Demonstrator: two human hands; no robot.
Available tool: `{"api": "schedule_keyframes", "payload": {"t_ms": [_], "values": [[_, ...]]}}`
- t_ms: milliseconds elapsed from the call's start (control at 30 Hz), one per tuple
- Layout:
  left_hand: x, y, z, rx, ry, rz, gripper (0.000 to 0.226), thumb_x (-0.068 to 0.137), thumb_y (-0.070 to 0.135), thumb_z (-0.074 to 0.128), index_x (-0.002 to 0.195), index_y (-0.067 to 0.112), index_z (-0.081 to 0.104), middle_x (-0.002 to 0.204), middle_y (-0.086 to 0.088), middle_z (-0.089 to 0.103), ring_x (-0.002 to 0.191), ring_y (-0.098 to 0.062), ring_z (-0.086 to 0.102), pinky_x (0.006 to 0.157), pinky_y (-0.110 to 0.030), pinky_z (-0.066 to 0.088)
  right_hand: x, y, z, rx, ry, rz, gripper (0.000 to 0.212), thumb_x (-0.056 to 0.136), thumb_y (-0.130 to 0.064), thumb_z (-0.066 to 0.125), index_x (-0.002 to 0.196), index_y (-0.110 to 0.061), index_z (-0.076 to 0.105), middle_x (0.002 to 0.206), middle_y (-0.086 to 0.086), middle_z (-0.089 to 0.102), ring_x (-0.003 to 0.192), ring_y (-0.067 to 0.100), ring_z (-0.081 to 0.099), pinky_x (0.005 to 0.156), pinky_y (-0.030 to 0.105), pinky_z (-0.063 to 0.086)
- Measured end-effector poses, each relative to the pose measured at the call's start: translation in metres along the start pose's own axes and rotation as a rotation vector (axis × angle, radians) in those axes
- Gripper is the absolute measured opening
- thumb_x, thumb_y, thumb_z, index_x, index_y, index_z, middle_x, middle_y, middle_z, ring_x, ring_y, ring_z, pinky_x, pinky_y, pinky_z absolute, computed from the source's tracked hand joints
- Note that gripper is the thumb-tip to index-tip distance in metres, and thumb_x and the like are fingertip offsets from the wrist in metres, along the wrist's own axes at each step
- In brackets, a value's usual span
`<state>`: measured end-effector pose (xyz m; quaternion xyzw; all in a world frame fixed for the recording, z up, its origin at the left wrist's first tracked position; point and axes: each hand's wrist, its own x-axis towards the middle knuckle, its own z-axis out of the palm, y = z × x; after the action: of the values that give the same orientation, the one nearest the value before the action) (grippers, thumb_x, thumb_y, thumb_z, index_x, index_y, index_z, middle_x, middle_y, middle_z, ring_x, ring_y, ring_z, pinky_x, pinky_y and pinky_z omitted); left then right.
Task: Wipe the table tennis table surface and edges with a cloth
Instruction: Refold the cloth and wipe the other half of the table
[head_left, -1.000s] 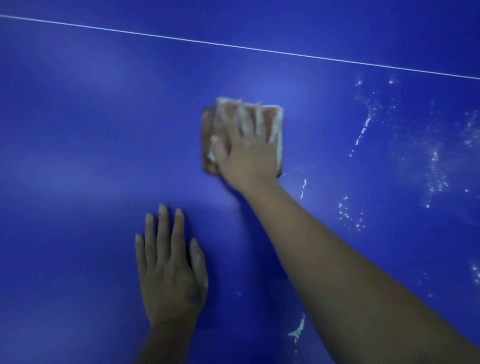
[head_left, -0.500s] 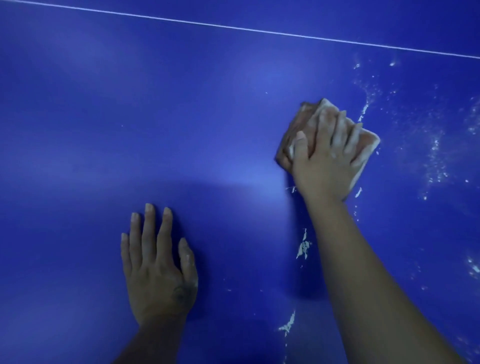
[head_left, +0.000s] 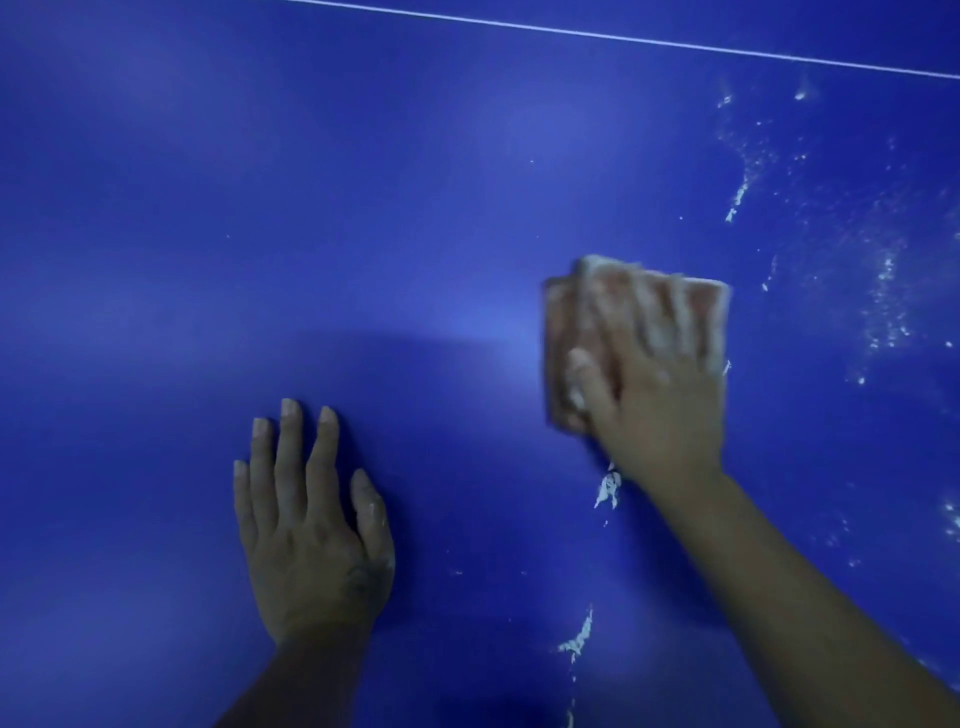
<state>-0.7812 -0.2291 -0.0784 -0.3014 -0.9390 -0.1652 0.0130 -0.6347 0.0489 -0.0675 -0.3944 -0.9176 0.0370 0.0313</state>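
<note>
smooth, faintly glossy blue table (head_left: 363, 208); soft, pinkish cloth (head_left: 566, 322).

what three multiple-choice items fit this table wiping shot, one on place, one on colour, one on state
1. Where do most white specks lie? A. far left B. right of the cloth C. top centre
2. What colour is the table? A. blue B. green C. black
3. What is the left hand doing? A. gripping the cloth B. raised C. resting flat on the table

1 B: specks scatter past the cloth's right edge.
2 A: the surface is blue throughout.
3 C: its straight fingers lie on the table; the right hand presses the cloth.
</note>
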Motion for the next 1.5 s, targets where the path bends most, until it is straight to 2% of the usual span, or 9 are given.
{"api": "schedule_keyframes", "payload": {"t_ms": [233, 433, 600, 767, 933, 1167, 1300, 1367, 1500], "values": [[-0.001, 0.000, 0.001, 0.005, 0.010, 0.001, 0.059, 0.108, 0.029, 0.047, 0.165, 0.011, 0.046, 0.179, -0.009, 0.030, 0.168, -0.032, 0.021, 0.136, -0.058, 0.017, 0.009, -0.029, 0.004, 0.031, 0.008, 0.437, 0.068, 0.110, -0.060, 0.025, 0.171, -0.031, 0.023, 0.181, 0.001, 0.013, 0.167, 0.034, 0.002, 0.130, 0.067, 0.000], [0.001, 0.001, 0.000, 0.003, 0.006, -0.004, 0.059, 0.108, 0.030, 0.046, 0.164, 0.010, 0.047, 0.178, -0.011, 0.031, 0.168, -0.032, 0.021, 0.136, -0.056, 0.015, -0.029, -0.096, 0.008, 0.072, -0.010, -0.048, 0.064, 0.110, -0.057, 0.040, 0.168, -0.031, 0.035, 0.178, 0.001, 0.022, 0.166, 0.035, 0.012, 0.131, 0.067, 0.004], [0.000, 0.002, 0.000, -0.004, 0.016, 0.001, 0.058, 0.109, 0.030, 0.046, 0.164, 0.011, 0.047, 0.178, -0.011, 0.032, 0.168, -0.033, 0.021, 0.135, -0.058, 0.016, -0.063, -0.055, 0.005, 0.073, -0.044, -0.305, 0.065, 0.108, -0.056, 0.050, 0.166, -0.030, 0.040, 0.176, -0.001, 0.030, 0.165, 0.032, 0.018, 0.130, 0.068, 0.012], [0.000, 0.006, -0.002, -0.020, 0.034, -0.006, 0.057, 0.110, 0.028, 0.047, 0.164, 0.011, 0.047, 0.177, -0.012, 0.034, 0.167, -0.034, 0.023, 0.136, -0.056, 0.014, -0.063, -0.007, -0.002, -0.017, 0.014, 0.205, 0.067, 0.109, -0.055, 0.037, 0.171, -0.030, 0.027, 0.178, 0.002, 0.024, 0.166, 0.033, 0.013, 0.131, 0.066, 0.007], [-0.001, 0.000, 0.000, -0.068, 0.060, 0.014, 0.054, 0.111, 0.031, 0.047, 0.161, 0.012, 0.050, 0.176, -0.011, 0.036, 0.167, -0.034, 0.025, 0.136, -0.056, 0.016, -0.065, -0.060, 0.004, 0.044, 0.040, 0.538, 0.069, 0.109, -0.059, 0.024, 0.172, -0.031, 0.018, 0.181, 0.002, 0.013, 0.167, 0.033, 0.002, 0.130, 0.065, -0.003], [-0.004, -0.005, -0.024, -0.431, -0.039, -0.043, 0.053, 0.107, 0.022, 0.057, 0.155, 0.000, 0.054, 0.169, -0.014, 0.046, 0.165, -0.036, 0.029, 0.136, -0.057, 0.015, -0.118, -0.122, 0.006, 0.011, -0.022, -0.052, 0.067, 0.110, -0.059, 0.037, 0.170, -0.029, 0.031, 0.179, 0.000, 0.022, 0.167, 0.032, 0.011, 0.131, 0.066, 0.007], [-0.048, -0.067, -0.047, -0.204, -0.126, 0.163, 0.063, 0.109, 0.035, 0.052, 0.163, 0.003, 0.045, 0.175, -0.013, 0.038, 0.166, -0.035, 0.025, 0.135, -0.061, 0.019, -0.130, -0.067, -0.007, -0.010, -0.088, -0.334, 0.064, 0.109, -0.055, 0.044, 0.166, -0.026, 0.041, 0.175, 0.001, 0.031, 0.166, 0.031, 0.017, 0.129, 0.066, 0.014], [-0.087, -0.102, -0.062, -0.055, -0.129, 0.175, 0.067, 0.110, 0.043, 0.047, 0.166, 0.007, 0.042, 0.178, -0.011, 0.031, 0.168, -0.035, 0.021, 0.133, -0.063, 0.019, -0.134, -0.039, -0.013, -0.031, -0.082, -0.235, 0.062, 0.109, -0.053, 0.043, 0.166, -0.029, 0.038, 0.174, 0.003, 0.035, 0.165, 0.033, 0.021, 0.129, 0.067, 0.014], [-0.117, -0.135, -0.065, 0.029, -0.149, 0.214, 0.068, 0.109, 0.048, 0.041, 0.171, 0.019, 0.037, 0.182, -0.007, 0.021, 0.170, -0.032, 0.013, 0.134, -0.063, 0.016, -0.144, -0.034, -0.012, -0.036, -0.064, 0.264, 0.068, 0.110, -0.057, 0.028, 0.172, -0.034, 0.017, 0.180, -0.002, 0.018, 0.167, 0.028, 0.006, 0.132, 0.062, 0.002]]}}
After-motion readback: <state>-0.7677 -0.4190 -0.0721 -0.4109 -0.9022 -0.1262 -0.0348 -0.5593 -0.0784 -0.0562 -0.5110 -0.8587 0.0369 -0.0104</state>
